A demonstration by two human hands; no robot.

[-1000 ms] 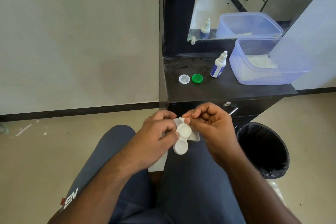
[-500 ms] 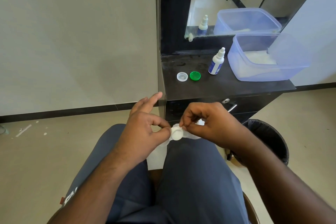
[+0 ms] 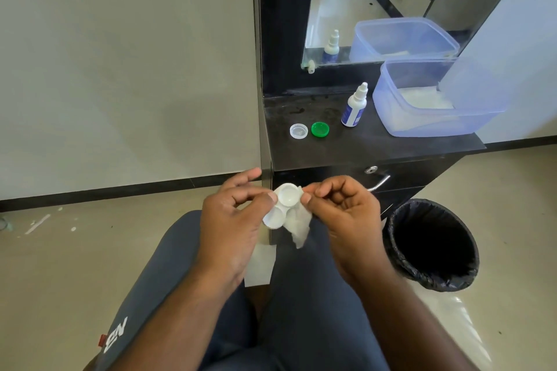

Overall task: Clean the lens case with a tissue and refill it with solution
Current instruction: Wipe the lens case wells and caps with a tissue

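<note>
Closest to me, above my lap, my left hand [image 3: 232, 214] pinches the white lens case [image 3: 281, 205] by its edge, index finger sticking out straight, both wells uncapped and facing up, while my right hand [image 3: 343, 211], fingers curled, pinches the crumpled tissue [image 3: 298, 224] right against the case's upper well. To my right on the floor stands a bin [image 3: 434, 245] lined with a black bag, its inside too dark to read. Farther off on the black counter [image 3: 376, 146] lie a clear cap [image 3: 298, 131] and a green cap [image 3: 319, 129] side by side, then the upright solution bottle [image 3: 354, 107] and a translucent blue tub [image 3: 434, 99] holding something white.
</note>
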